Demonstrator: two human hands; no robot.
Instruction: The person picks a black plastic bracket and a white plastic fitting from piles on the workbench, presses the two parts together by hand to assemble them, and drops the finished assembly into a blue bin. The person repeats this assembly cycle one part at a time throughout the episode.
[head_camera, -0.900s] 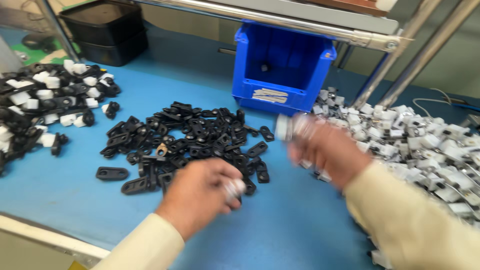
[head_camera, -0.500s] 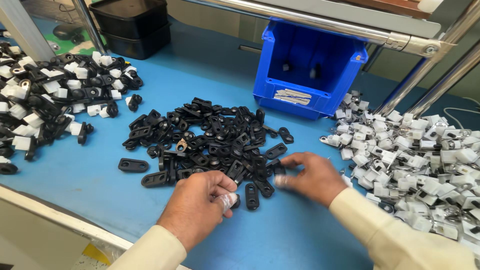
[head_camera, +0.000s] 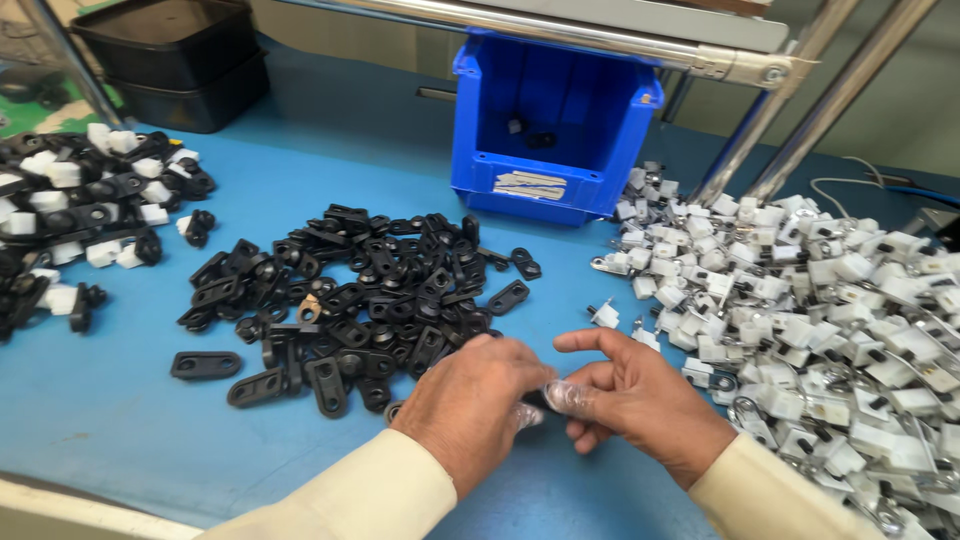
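A factory assembly bench: a blue work table (head_camera: 120, 440) carries heaps of identical black plastic parts (head_camera: 360, 290) and white clips (head_camera: 830, 310), with a blue parts bin (head_camera: 555, 190) beneath a metal tube rack (head_camera: 560, 25).

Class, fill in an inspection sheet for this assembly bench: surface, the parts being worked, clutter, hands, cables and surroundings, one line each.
Surface: blue bench top.
Parts in hand: a small part, mostly hidden, pinched between both hands; it cannot be identified.
Loose parts: pile of black links in the middle; heap of white clips to the right; mixed black and white pieces far left.
Clutter: nothing seen beyond the piles.
Hands: left hand and right hand meet at the near edge, fingertips in clear covers.
Cables: a pale cable at the back right.
Surroundings: blue bin holding a few pieces, black trays, metal frame tubes.
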